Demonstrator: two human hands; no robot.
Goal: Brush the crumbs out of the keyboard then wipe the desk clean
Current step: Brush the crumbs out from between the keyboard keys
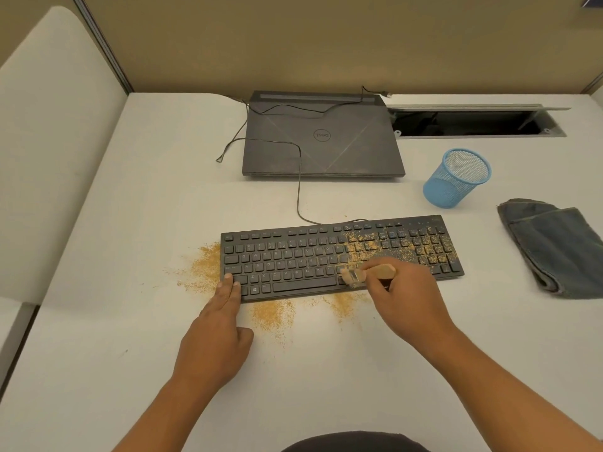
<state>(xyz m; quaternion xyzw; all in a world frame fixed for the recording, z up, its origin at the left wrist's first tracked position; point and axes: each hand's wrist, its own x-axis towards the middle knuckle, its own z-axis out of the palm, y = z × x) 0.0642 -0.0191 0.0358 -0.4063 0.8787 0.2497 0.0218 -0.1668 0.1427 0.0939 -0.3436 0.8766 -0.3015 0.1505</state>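
Brushing in hand: brush (375,272) gripped by right hand (406,303), keyboard (293,256) pressed by straight-fingered left hand (213,337). Numpad crumbs (427,243) judged next for sweeping.

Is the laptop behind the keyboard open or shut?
Shut: the laptop lies flat with its lid down, logo facing up.

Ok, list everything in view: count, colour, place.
keyboard: one, black, desk centre
crumbs: many, tan, keyboard's right half, desk left and front of it
brush: one, wooden handle, over keyboard's near edge
laptop: one, dark grey, closed, behind keyboard
mesh cup: one, blue, right of laptop
cloth: one, grey-blue, folded, far right
desk: one, white, under everything
left hand: one, fingers flat on keyboard's left corner
right hand: one, gripping brush
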